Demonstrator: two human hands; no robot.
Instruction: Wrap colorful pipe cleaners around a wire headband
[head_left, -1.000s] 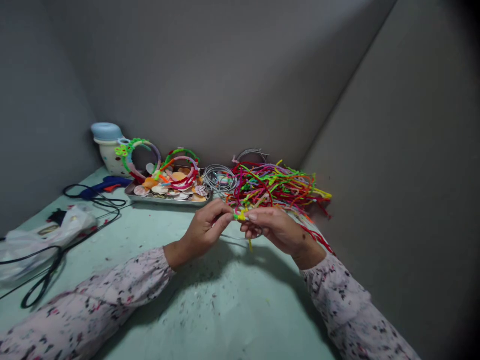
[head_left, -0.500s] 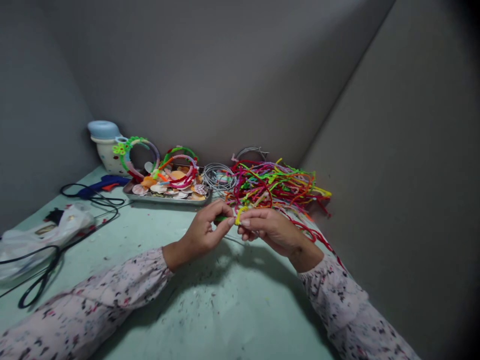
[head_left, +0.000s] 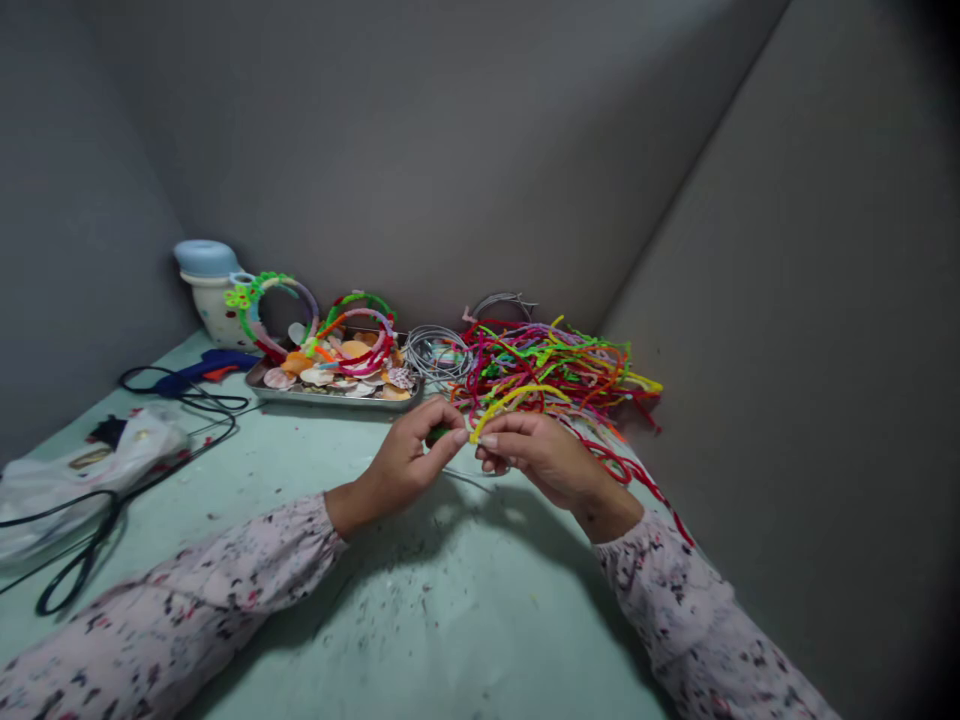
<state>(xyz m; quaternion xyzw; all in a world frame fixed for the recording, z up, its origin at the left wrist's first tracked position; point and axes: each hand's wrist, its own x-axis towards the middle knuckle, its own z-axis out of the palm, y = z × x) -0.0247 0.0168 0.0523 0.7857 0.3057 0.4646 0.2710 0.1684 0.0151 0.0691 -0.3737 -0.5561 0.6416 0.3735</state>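
Note:
Thumb and fingertips of my left hand [head_left: 405,458] are closed on a dark green pipe cleaner [head_left: 437,435], most of it hidden by the fingers. My right hand [head_left: 551,460] pinches a yellow pipe cleaner [head_left: 517,394] close to the left fingertips. From that pinch the yellow strand arches up and to the right, over the knuckles. The two pieces meet between my hands, but how they join is too small to make out. A thin grey wire [head_left: 469,480] shows just below the fingers.
Behind my hands lies a tangled heap of coloured pipe cleaners [head_left: 570,350], beside coiled grey wire [head_left: 437,352]. A metal tray [head_left: 337,402] holds shells and decorated hoops. To the left are a blue-lidded container [head_left: 217,300], a blue tool [head_left: 202,370], black cable [head_left: 120,500] and a plastic bag [head_left: 97,470].
The yellow pipe cleaner now arches up and rightward over my right hand, where only a short bent piece showed before. My hands have barely moved.

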